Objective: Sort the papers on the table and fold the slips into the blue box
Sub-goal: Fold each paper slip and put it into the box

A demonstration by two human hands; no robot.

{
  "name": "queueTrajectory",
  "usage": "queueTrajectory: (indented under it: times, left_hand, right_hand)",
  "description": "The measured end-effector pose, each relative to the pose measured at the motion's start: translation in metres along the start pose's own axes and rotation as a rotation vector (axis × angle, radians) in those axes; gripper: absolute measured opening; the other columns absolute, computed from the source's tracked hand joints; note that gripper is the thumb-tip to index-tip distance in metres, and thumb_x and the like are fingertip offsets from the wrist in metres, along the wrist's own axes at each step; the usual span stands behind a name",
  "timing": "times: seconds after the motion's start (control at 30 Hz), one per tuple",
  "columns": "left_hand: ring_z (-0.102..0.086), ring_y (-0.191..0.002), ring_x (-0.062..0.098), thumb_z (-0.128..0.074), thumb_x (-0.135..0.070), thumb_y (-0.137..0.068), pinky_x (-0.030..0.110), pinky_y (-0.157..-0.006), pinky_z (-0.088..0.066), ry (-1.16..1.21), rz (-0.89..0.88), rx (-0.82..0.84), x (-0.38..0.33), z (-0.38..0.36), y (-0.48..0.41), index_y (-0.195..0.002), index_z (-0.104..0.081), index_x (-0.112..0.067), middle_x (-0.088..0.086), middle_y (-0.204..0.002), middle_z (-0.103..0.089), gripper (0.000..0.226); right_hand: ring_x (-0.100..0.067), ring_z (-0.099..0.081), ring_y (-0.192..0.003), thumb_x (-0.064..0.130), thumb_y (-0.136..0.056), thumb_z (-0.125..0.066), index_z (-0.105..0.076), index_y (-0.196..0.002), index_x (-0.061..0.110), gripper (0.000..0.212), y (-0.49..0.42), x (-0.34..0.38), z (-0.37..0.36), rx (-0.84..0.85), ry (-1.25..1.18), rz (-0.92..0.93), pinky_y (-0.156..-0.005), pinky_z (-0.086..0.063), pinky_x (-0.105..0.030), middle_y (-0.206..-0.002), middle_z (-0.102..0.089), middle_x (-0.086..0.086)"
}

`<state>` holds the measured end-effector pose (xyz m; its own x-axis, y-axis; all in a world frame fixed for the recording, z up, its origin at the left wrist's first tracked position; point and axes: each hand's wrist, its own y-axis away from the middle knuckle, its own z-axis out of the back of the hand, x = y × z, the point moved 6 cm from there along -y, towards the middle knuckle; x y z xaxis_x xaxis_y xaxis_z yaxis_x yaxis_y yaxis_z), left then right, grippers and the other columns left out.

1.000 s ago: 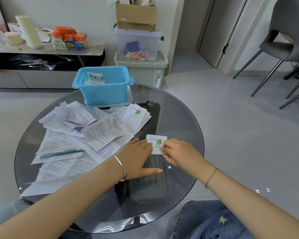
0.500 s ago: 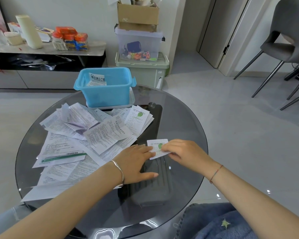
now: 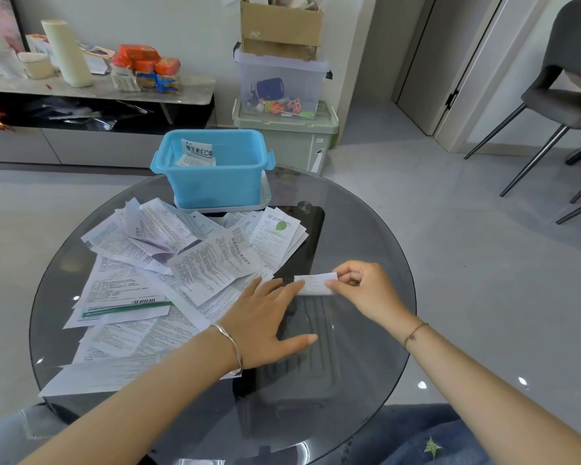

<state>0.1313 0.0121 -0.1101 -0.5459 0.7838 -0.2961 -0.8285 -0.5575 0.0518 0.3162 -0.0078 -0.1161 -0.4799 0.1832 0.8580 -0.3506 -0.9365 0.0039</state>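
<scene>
A small white slip, folded into a narrow strip, lies on the round glass table. My left hand lies flat with straight fingers pressing the slip's left end. My right hand pinches the slip's right end between thumb and fingers. The blue box stands at the table's far side on a white tray, with a few folded slips inside. A loose pile of printed papers covers the table's left half.
Behind the table stand a stack of storage bins topped by a cardboard box, and a low shelf with packets and a roll. A grey chair is at the far right. A dark object shows under the glass.
The slip with the green logo has been folded over, so it is now a narrow strip with the logo hidden. My right hand shifted to its right end; my left hand stayed flat.
</scene>
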Motion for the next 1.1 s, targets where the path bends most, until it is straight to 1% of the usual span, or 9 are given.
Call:
queueTrajectory:
  times: [0.07,0.13,0.2,0.23,0.3,0.33,0.4,0.83,1.1]
  left_hand:
    - [-0.024,-0.141,0.017,-0.013,-0.086,-0.072,0.036,-0.118,-0.01,-0.062,-0.011,-0.014,0.0,-0.001,-0.001,-0.15,-0.024,-0.021,-0.006,-0.147,-0.036,0.102]
    - [-0.046,-0.122,0.02,-0.008,-0.082,-0.08,0.038,-0.109,-0.033,-0.165,-0.064,-0.087,-0.001,-0.004,-0.001,-0.138,-0.049,-0.016,-0.002,-0.129,-0.054,0.096]
    - [-0.049,-0.109,0.017,-0.009,-0.078,-0.085,0.038,-0.098,-0.046,-0.214,-0.053,-0.158,-0.001,-0.004,-0.002,-0.126,-0.06,-0.015,0.0,-0.116,-0.058,0.091]
    - [-0.046,-0.114,0.019,-0.009,-0.079,-0.084,0.041,-0.102,-0.044,-0.203,-0.05,-0.141,-0.002,-0.004,-0.002,-0.129,-0.058,-0.015,0.002,-0.123,-0.055,0.092]
    - [-0.024,-0.14,0.023,-0.003,-0.083,-0.076,0.046,-0.118,-0.017,-0.194,-0.042,-0.058,-0.004,-0.005,-0.003,-0.147,-0.034,-0.016,0.004,-0.152,-0.03,0.102]
    - [-0.008,-0.146,0.02,-0.001,-0.087,-0.071,0.044,-0.12,-0.001,-0.189,-0.01,0.017,-0.003,-0.008,-0.002,-0.152,-0.019,-0.018,0.0,-0.159,-0.014,0.108]
    - [0.007,-0.147,0.015,0.003,-0.088,-0.064,0.039,-0.117,0.013,-0.208,0.02,0.087,-0.004,-0.008,-0.002,-0.153,-0.005,-0.019,-0.004,-0.161,-0.002,0.114]
    - [0.009,-0.147,0.019,0.006,-0.086,-0.061,0.04,-0.115,0.016,-0.272,0.018,0.081,-0.009,-0.01,-0.004,-0.153,-0.001,-0.023,-0.002,-0.161,0.0,0.111]
    - [-0.001,-0.147,0.02,0.006,-0.082,-0.061,0.042,-0.117,0.009,-0.273,0.005,0.064,-0.007,-0.01,-0.01,-0.152,-0.014,-0.025,-0.002,-0.16,-0.012,0.108]
  right_hand:
    - [0.004,-0.052,-0.05,0.011,-0.079,-0.075,-0.063,-0.07,0.025,0.021,-0.003,-0.002,0.0,0.006,0.027,-0.021,-0.058,-0.044,-0.012,-0.062,-0.066,0.01]
    - [0.005,-0.052,-0.049,0.011,-0.079,-0.075,-0.062,-0.071,0.024,0.02,-0.004,-0.001,-0.001,0.011,0.047,-0.033,-0.056,-0.042,-0.011,-0.06,-0.064,0.011]
    - [0.005,-0.051,-0.048,0.011,-0.079,-0.075,-0.062,-0.07,0.024,0.02,-0.005,-0.001,-0.002,0.011,0.065,-0.042,-0.053,-0.041,-0.01,-0.059,-0.063,0.011]
    - [0.005,-0.051,-0.048,0.011,-0.078,-0.074,-0.062,-0.071,0.023,0.019,-0.006,-0.001,-0.003,0.009,0.075,-0.045,-0.053,-0.04,-0.011,-0.059,-0.063,0.011]
    - [0.004,-0.051,-0.048,0.011,-0.078,-0.074,-0.063,-0.073,0.022,0.017,-0.006,-0.001,-0.003,0.009,0.095,-0.051,-0.054,-0.041,-0.013,-0.062,-0.065,0.009]
    - [0.003,-0.051,-0.05,0.011,-0.078,-0.074,-0.063,-0.075,0.022,0.016,-0.006,-0.001,-0.003,0.012,0.1,-0.055,-0.055,-0.042,-0.014,-0.065,-0.066,0.008]
    - [0.0,-0.053,-0.053,0.011,-0.078,-0.073,-0.064,-0.077,0.022,0.014,-0.006,-0.002,-0.004,0.016,0.1,-0.061,-0.056,-0.043,-0.016,-0.068,-0.068,0.007]
    - [-0.006,-0.052,-0.057,0.014,-0.08,-0.069,-0.065,-0.083,0.024,0.011,-0.005,0.0,-0.006,0.022,0.207,-0.06,-0.057,-0.045,-0.024,-0.076,-0.067,0.007]
    - [-0.005,-0.047,-0.056,0.015,-0.08,-0.068,-0.065,-0.086,0.024,0.012,-0.002,0.003,-0.008,0.001,0.284,-0.01,-0.056,-0.039,-0.022,-0.073,-0.059,0.009]
